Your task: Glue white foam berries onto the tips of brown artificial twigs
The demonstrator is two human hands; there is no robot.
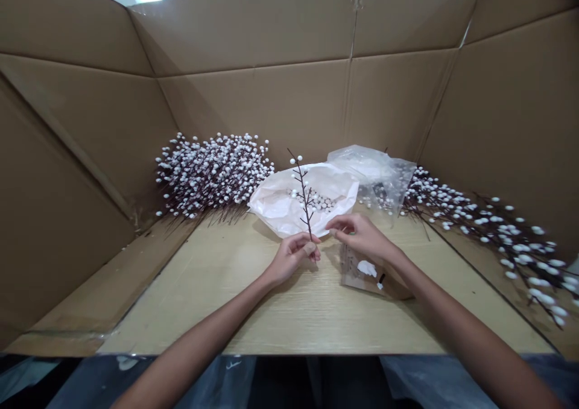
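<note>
My left hand (298, 251) pinches the lower stem of a thin brown artificial berry twig (304, 192), which stands nearly upright. A few white berries sit on its upper and middle side stubs, while some lower stubs are bare. To the right of the twig, my right hand (357, 234) has its thumb and forefinger drawn together, apart from the stem; anything between them is too small to make out. Behind the twig lies an open white plastic bag (271, 201) with loose white berries (322, 201) inside it.
A dense bundle of white-berried twigs (212, 174) lies at the back left. More berry twigs (488, 222) stretch along the right side, partly under a clear plastic bag (366, 161). Below my right hand is a brown cardboard piece (355, 270) with white scraps. Cardboard walls (253, 107) surround the wooden table (280, 318).
</note>
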